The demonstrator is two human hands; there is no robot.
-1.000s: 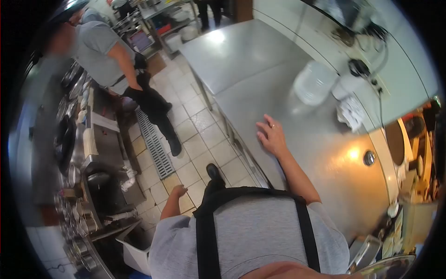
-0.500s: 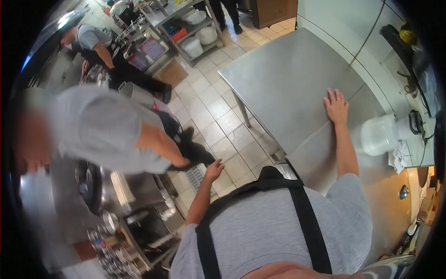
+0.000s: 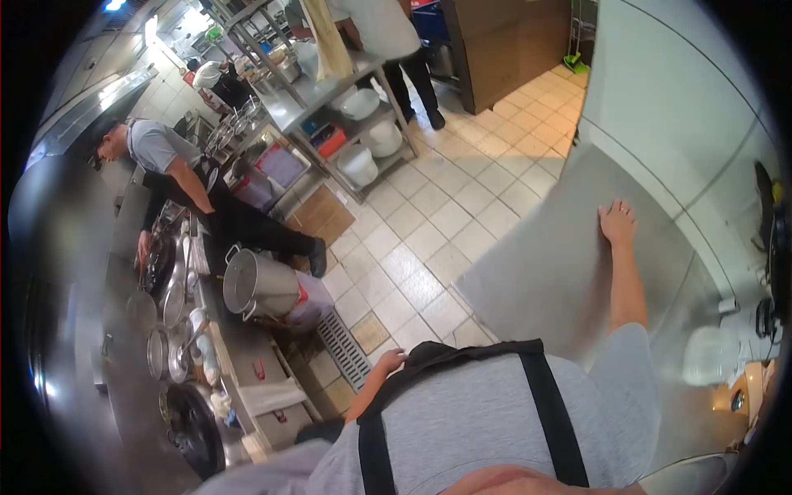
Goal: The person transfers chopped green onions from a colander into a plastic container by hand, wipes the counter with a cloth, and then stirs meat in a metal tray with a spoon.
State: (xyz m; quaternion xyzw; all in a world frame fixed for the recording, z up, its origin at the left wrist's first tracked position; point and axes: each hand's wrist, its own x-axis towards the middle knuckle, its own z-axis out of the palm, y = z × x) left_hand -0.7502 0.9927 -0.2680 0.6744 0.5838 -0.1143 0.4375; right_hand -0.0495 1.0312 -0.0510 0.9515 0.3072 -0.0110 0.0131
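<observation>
My right hand (image 3: 618,223) lies on the bare steel table (image 3: 544,239) with its fingers apart, a ring on one finger and nothing held. My left hand (image 3: 391,360) hangs low beside the black apron (image 3: 450,353) at my waist. Its fingers are partly curled and small in view, so whether they touch the apron cloth is hard to tell. White plastic containers (image 3: 711,355) stand on the steel surface to the right of my right arm.
At the left a person (image 3: 169,157) leans over a cooking line with pans (image 3: 157,355). A large steel pot (image 3: 262,285) stands near a floor grate (image 3: 345,351). A shelf rack (image 3: 318,115) holds white tubs. Another person (image 3: 384,33) stands behind it.
The view has turned and shifted. The co-worker close at my left has mostly left view, with grey cloth at the bottom edge. My left hand is now nearer my waist; my right stays on the table.
</observation>
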